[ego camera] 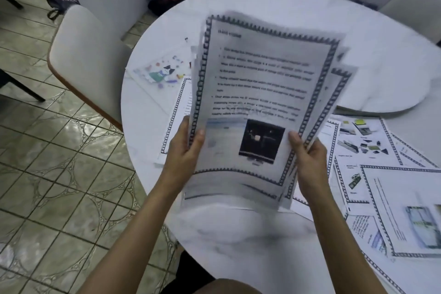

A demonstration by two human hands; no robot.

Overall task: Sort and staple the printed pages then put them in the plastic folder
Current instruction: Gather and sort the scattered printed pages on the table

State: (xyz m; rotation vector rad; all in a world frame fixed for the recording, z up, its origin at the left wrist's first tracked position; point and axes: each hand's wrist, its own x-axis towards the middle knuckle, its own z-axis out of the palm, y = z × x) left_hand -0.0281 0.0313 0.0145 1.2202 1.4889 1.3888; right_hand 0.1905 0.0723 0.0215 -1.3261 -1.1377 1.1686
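Note:
A fanned stack of printed pages (260, 93) with black patterned borders is held up above the white round table (238, 234). My left hand (185, 148) grips the stack's lower left edge, thumb on the front sheet. At the lower right edge my right hand (307, 153) pinches it, thumb on top. More bordered pages (401, 207) lie scattered on the table at the right. One page (175, 122) lies flat behind my left hand. A clear plastic folder (164, 71) with a cartoon print lies on the table's left side. I see no stapler.
A beige chair (86, 55) stands at the table's left over a tiled floor. Another chair (415, 2) is at the far right. Bags and cables (164, 0) sit on the floor behind the table. A white bulging sheet or cloth (391, 93) lies past the scattered pages.

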